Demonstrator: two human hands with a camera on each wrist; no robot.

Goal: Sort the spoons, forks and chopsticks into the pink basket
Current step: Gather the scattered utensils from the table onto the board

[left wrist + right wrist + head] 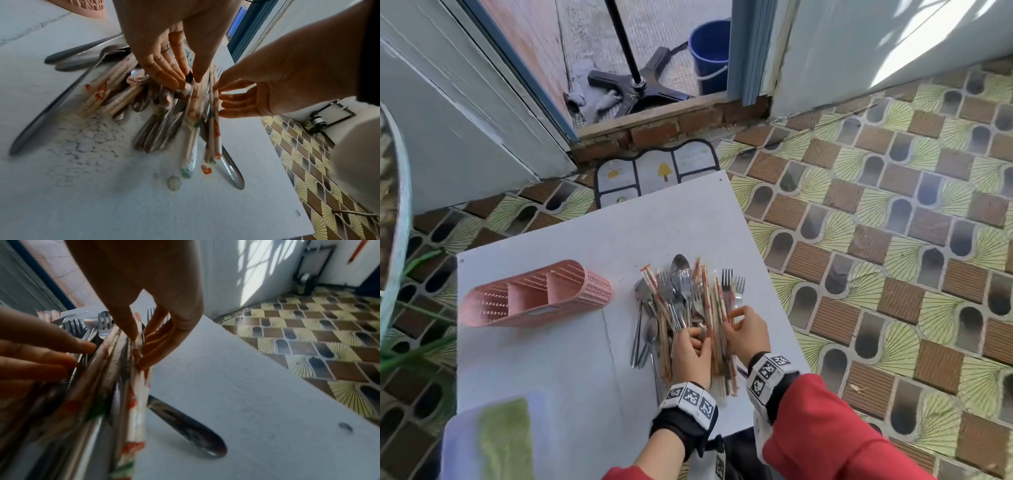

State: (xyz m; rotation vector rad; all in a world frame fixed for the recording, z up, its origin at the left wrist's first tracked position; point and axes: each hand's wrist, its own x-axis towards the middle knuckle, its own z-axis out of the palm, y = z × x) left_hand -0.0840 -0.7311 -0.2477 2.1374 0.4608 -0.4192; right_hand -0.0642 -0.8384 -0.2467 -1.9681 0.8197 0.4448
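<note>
The pink basket (pixel 537 294) lies on its side on the left of the white table (pixel 551 359), its three compartments opening toward me; its corner shows in the left wrist view (pixel 82 6). To its right is a mixed pile of spoons, forks and paper-wrapped chopsticks (pixel 681 301) (pixel 160 113). My left hand (pixel 697 337) (pixel 188 81) reaches into the near middle of the pile, its straight fingers (pixel 82 344) touching the metal handles. My right hand (pixel 734 320) (pixel 139 344) pinches a wrapped chopstick pair (pixel 137 386) on the pile's right side between thumb and fingers.
A loose spoon handle (pixel 185 423) pokes out under the chopsticks toward the table's right edge (pixel 777 294). A blurred green cloth (pixel 505 438) sits at the near left. Plant leaves (pixel 414 342) reach in from the left. Patterned floor surrounds the table.
</note>
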